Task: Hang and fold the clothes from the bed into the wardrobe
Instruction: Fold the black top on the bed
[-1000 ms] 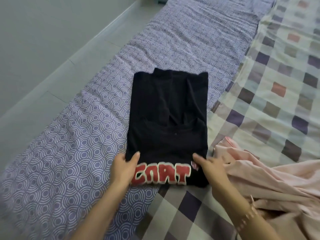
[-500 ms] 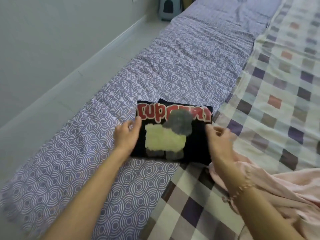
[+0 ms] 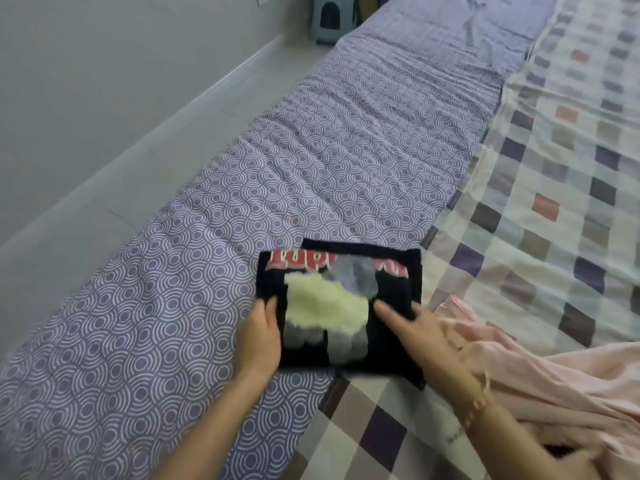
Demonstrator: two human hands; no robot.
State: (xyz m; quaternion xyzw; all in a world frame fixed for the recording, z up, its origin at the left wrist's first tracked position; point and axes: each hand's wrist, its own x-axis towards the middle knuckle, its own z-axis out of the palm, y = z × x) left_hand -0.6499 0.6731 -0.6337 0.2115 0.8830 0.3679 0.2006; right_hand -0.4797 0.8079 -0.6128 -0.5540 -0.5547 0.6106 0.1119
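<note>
**Soft, matt cloth nearly everywhere**

The folded black T-shirt (image 3: 394,289) is matt cloth. Its print has a fluffy, pile-like cream patch (image 3: 325,306) and flat red lettering (image 3: 298,261). The purple ring-patterned sheet (image 3: 311,150) under it is thin, wrinkled cloth. At 3 o'clock the checked blanket (image 3: 554,168) looks coarser. At 5 o'clock the pink garment (image 3: 554,386) is smooth and softly creased. At 10 o'clock the floor (image 3: 104,188) is smooth grey tile.

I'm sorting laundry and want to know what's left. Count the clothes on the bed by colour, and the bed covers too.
Black clothes: 1, the folded T-shirt
Pink clothes: 1 as far as I can tell, the crumpled pink garment
Bed covers: 2, the purple sheet and the checked blanket
Total: 4
</note>
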